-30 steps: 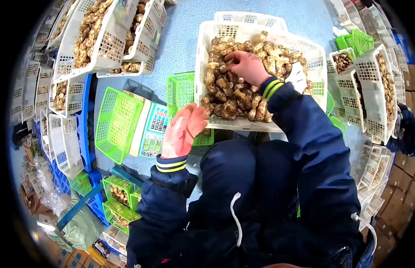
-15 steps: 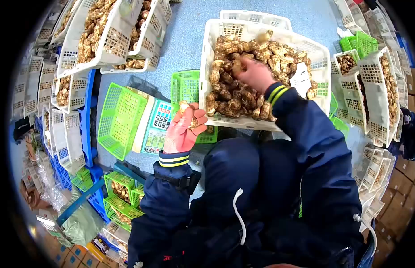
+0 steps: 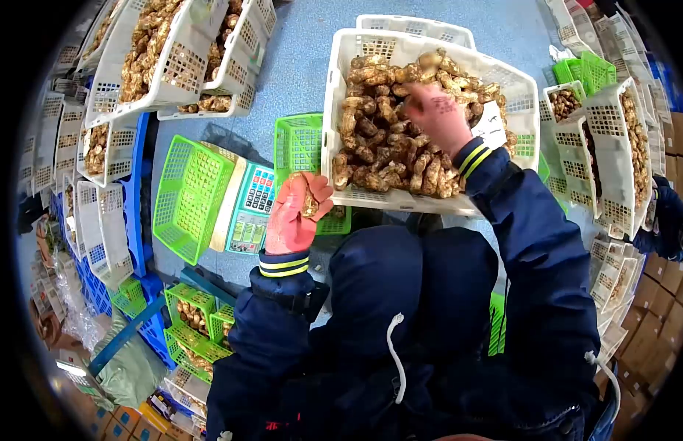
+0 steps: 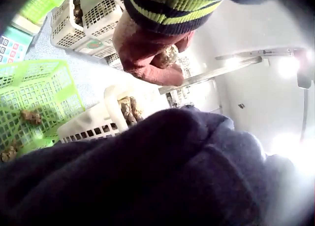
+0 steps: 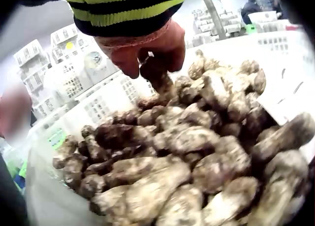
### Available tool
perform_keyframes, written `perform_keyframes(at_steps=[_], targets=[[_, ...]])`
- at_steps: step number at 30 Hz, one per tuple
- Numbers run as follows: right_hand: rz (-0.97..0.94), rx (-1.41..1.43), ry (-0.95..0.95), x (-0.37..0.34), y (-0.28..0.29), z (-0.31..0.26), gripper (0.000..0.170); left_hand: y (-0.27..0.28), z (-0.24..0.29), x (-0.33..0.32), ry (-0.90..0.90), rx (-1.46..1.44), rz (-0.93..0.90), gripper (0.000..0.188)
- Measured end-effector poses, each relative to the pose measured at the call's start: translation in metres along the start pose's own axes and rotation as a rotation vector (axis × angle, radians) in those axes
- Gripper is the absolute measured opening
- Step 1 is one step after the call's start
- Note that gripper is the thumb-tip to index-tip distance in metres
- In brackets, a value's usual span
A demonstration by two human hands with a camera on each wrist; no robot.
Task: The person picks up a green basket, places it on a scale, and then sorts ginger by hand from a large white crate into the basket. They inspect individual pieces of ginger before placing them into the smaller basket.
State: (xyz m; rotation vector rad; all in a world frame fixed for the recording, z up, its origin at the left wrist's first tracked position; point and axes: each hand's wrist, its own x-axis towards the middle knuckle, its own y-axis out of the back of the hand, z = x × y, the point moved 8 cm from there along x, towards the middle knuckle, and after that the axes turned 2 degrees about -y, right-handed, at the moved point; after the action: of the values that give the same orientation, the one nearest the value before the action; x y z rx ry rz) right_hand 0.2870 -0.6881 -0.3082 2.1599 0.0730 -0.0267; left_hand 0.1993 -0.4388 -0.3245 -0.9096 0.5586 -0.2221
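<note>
My left hand is held palm up beside the near left corner of a white crate. Its fingers curl round a mushroom, which also shows between the fingers in the left wrist view. The crate is heaped with brown, dirt-flecked mushrooms. Over the back middle of the heap is my right hand. In the right wrist view, its thumb and fingers pinch a dark-topped mushroom at the heap's surface. A white paper slip lies on the mushrooms to the right of this hand.
To the left, a green basket stands beside a scale with a keypad. Another green basket sits against the crate's left side. Stacked white crates of mushrooms rise at upper left, with more crates at right.
A mushroom now lies in my left hand, where none showed a second ago. My right hand has moved rightward across the heap from the crate's left part.
</note>
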Motion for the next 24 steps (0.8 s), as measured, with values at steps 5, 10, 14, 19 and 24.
perform_keyframes(at_steps=[5, 10, 14, 19, 24], targets=[[-0.323, -0.687, 0.242, 0.0, -0.049, -0.022, 0.018, 0.021, -0.019, 0.001, 0.079, 0.02, 0.233, 0.028], [-0.574, -0.784, 0.192, 0.01, -0.107, -0.016, 0.025, 0.01, -0.007, -0.001, 0.059, 0.011, 0.164, 0.04], [-0.699, -0.713, 0.089, 0.013, -0.115, 0.007, 0.028, 0.017, -0.005, 0.002, 0.074, -0.057, 0.235, 0.055], [-0.655, -0.659, 0.005, 0.016, -0.117, 0.018, 0.034, 0.021, -0.003, 0.003, 0.036, -0.133, 0.184, 0.054], [-0.453, -0.683, 0.1, 0.002, -0.081, -0.015, 0.025, 0.026, 0.0, -0.006, 0.039, -0.175, 0.129, 0.037]])
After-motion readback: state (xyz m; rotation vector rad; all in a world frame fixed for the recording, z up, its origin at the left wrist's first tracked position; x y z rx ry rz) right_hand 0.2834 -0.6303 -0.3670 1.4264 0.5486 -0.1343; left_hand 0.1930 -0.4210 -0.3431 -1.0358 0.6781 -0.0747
